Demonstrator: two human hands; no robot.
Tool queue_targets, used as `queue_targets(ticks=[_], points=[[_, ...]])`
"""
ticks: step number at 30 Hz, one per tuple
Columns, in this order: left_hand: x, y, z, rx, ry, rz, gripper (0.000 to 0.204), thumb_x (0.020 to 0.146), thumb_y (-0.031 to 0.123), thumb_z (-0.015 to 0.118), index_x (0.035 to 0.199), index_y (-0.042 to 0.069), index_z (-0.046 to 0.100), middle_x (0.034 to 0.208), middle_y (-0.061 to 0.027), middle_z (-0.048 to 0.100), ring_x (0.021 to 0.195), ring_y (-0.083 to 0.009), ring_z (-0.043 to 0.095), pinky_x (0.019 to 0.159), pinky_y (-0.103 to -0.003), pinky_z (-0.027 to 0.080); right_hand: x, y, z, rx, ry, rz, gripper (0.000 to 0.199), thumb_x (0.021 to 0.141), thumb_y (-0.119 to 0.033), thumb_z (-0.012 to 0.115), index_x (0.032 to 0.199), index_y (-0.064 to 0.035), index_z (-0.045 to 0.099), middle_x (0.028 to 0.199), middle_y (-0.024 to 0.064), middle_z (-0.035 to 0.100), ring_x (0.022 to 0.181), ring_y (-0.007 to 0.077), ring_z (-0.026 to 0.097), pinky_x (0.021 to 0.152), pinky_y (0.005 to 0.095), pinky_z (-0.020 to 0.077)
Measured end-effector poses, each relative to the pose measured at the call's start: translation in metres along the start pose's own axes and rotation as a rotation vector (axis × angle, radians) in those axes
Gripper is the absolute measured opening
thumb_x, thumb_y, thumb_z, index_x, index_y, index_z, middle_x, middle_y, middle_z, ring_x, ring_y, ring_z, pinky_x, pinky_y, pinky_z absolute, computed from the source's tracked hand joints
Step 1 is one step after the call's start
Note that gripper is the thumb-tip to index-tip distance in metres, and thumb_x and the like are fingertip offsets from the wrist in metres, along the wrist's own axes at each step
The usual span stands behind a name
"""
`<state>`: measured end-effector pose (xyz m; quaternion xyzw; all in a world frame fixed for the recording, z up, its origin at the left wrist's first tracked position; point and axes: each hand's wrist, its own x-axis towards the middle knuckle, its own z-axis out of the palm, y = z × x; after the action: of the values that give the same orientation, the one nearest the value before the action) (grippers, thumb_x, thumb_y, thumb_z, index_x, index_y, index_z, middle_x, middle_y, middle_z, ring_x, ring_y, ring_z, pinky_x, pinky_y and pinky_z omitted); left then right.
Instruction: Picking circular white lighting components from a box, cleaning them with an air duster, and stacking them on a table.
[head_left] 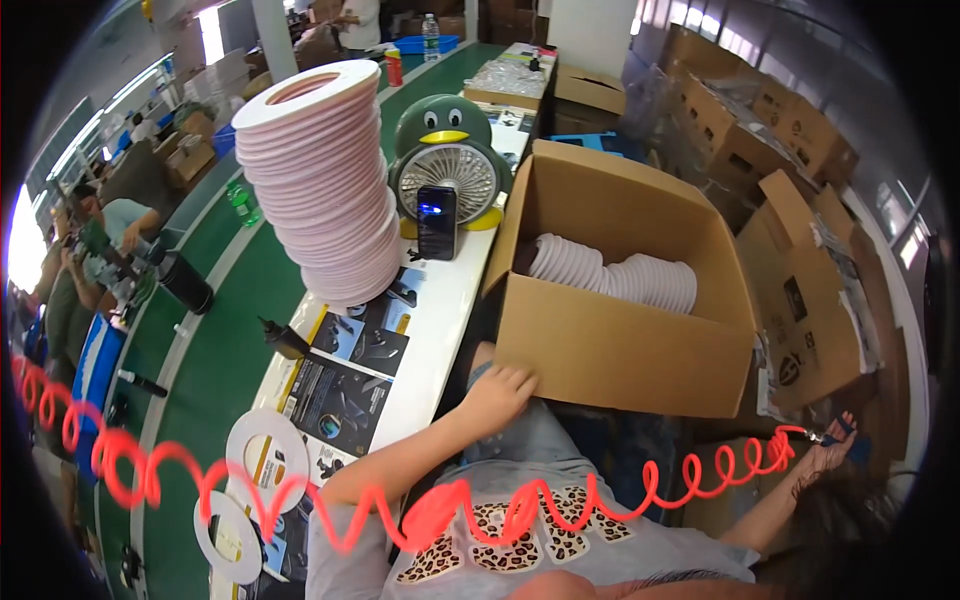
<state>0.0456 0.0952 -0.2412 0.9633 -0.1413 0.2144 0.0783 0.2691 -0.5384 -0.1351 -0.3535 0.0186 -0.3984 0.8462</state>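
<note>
My left hand reaches forward and grips the lower front corner of an open cardboard box. Inside the box lie rows of white rings on their sides. My right hand is stretched out low to the right, holding a small blue and metal object. A red coiled cord runs from that object across my chest to the far left. A tall leaning stack of white rings stands on the white table left of the box.
A penguin-shaped fan with a black phone-like device leaning on it stands behind the stack. Dark printed cards, two loose white rings and a black bottle lie on the table. Cardboard boxes crowd the right. A seated person works at left.
</note>
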Motion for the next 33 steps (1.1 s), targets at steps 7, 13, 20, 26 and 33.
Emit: queue_targets(ticks=[7,13,20,26,33], points=[[0.103,-0.027,0.029,0.031,0.185,-0.141,0.077,0.062,0.033,0.072,0.126,0.005,0.04,0.124,-0.0142,0.044,0.118,-0.0286,0.039,0.099,-0.047,0.028,-0.036,-0.08,-0.022,-0.278,0.108,-0.069,0.035,0.088,-0.026,0.053,0.113,-0.0014,0.055,0.109,0.0102,0.06,0.104,0.0193,0.055,0.09,0.0275,0.0399],[0.128,-0.027,0.049,0.025,0.151,-0.222,0.09,0.052,0.031,0.078,0.13,0.009,0.037,0.121,-0.0123,0.043,0.118,-0.0287,0.037,0.104,-0.05,0.02,-0.065,-0.065,-0.054,-0.397,0.089,-0.008,0.037,0.087,-0.028,0.055,0.113,-0.0026,0.055,0.106,0.0087,0.061,0.102,0.0178,0.057,0.089,0.0262,0.04],[0.143,-0.03,0.066,0.119,0.189,-0.264,0.08,0.05,0.022,0.077,0.123,0.013,0.043,0.11,-0.0112,0.045,0.112,-0.0275,0.04,0.103,-0.049,0.021,-0.066,0.05,-0.034,-0.551,-0.004,0.153,0.033,0.087,-0.022,0.055,0.115,-0.0048,0.056,0.093,0.0048,0.061,0.086,0.0143,0.059,0.074,0.0255,0.0437],[0.14,-0.029,0.048,0.18,0.101,-0.301,0.071,0.05,0.02,0.077,0.114,0.011,0.047,0.099,-0.0102,0.046,0.102,-0.0273,0.044,0.096,-0.046,0.028,-0.074,0.134,0.006,-0.923,-0.487,-0.234,0.04,0.085,-0.011,0.056,0.124,-0.0036,0.048,0.088,0.0012,0.055,0.075,0.0105,0.049,0.069,0.0244,0.0397],[0.157,-0.033,0.042,0.192,-0.068,-0.216,0.066,0.048,0.027,0.078,0.106,0.011,0.051,0.094,-0.0094,0.046,0.093,-0.0275,0.045,0.08,-0.038,0.035,-0.088,0.151,0.006,-0.731,-0.478,0.285,0.044,0.083,-0.01,0.057,0.126,-0.0044,0.046,0.079,-0.0023,0.053,0.071,0.005,0.047,0.06,0.0197,0.0341]])
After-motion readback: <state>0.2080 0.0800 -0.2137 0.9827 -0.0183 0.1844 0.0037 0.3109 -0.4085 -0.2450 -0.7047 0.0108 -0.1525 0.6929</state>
